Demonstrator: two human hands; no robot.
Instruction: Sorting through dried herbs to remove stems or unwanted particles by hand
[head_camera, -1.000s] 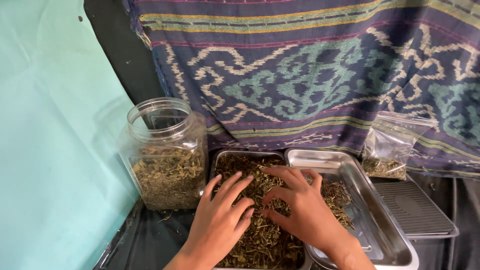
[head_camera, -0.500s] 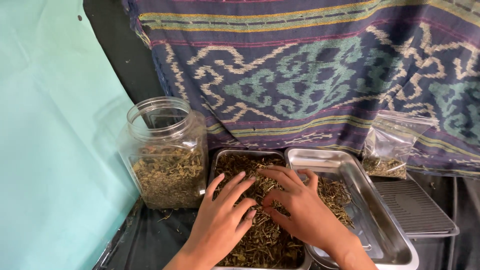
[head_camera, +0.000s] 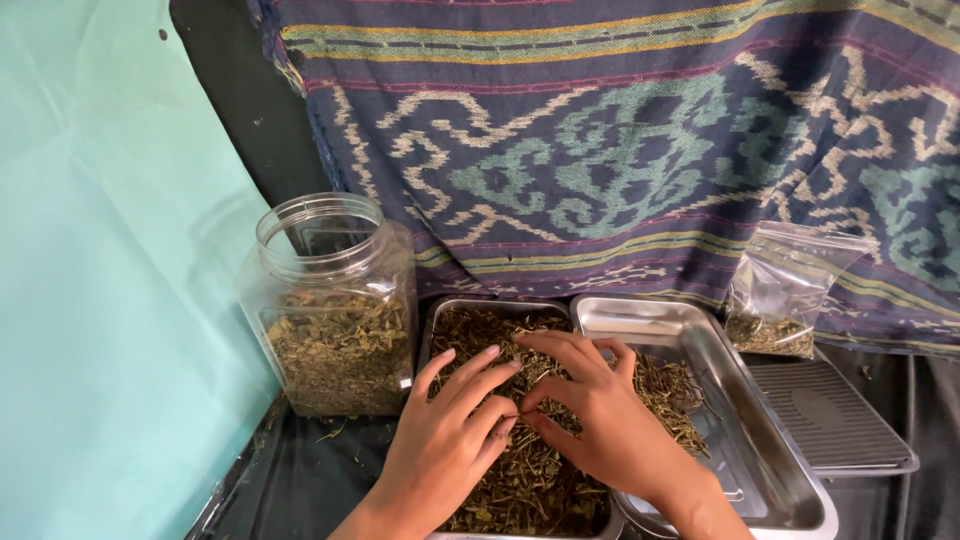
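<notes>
Woven cloth (head_camera: 640, 150) in purple, teal and cream hangs across the wall beyond both hands, with a pale turquoise sheet (head_camera: 100, 300) covering the side to their left, and a dark table (head_camera: 290, 475) carries everything below. Just left of the left hand (head_camera: 445, 445) stands an open clear plastic jar (head_camera: 335, 310), partly filled with dried herbs. Directly under both hands sits a steel tray (head_camera: 440, 325) heaped with dried herb pieces (head_camera: 520, 480); a second, shinier steel tray (head_camera: 740, 420) overlaps it under the right hand (head_camera: 595, 420) and holds a thinner scatter of the same herbs. Right of that tray lies a flat grey scale (head_camera: 835, 415), and beyond it a small clear bag (head_camera: 785, 290) of herbs leans against the cloth. Both hands rest palm-down on the heap, touching each other, fingers loosely spread and curled into the herbs; neither grip is clenched, and whether any pieces are pinched under the fingertips cannot be told.
</notes>
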